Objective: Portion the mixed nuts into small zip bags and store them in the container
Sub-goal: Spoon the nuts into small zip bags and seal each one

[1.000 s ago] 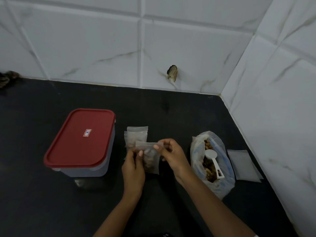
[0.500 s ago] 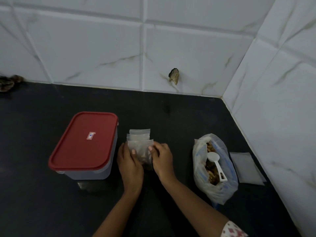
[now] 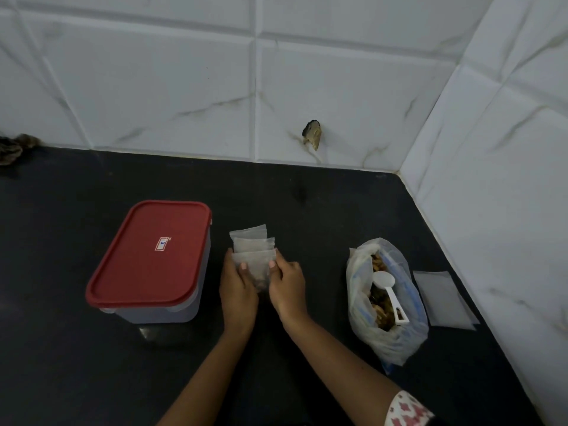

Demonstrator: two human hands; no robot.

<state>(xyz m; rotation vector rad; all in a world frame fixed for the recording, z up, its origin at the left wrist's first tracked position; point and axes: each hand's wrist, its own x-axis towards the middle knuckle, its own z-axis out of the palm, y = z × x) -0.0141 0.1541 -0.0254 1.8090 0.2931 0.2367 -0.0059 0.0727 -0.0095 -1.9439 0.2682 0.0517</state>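
The filled zip bag (image 3: pixel 255 262) is down from mid-air onto the stack (image 3: pixel 249 238); your left hand (image 3: pixel 238 292) and right hand (image 3: pixel 287 289) pinch its edges. This appears to be the stacking step: release it squarely next.

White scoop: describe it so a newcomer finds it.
On the black counter, look right, toward the tiled corner. An open bag of mixed nuts lies there; the scoop rests on the nuts. Unlike the flat zip bags nearby, it is solid white.

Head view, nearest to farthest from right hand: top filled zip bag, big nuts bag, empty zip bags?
1. filled zip bag: held by the right hand, at its left.
2. big nuts bag: to its right.
3. empty zip bags: farthest right.
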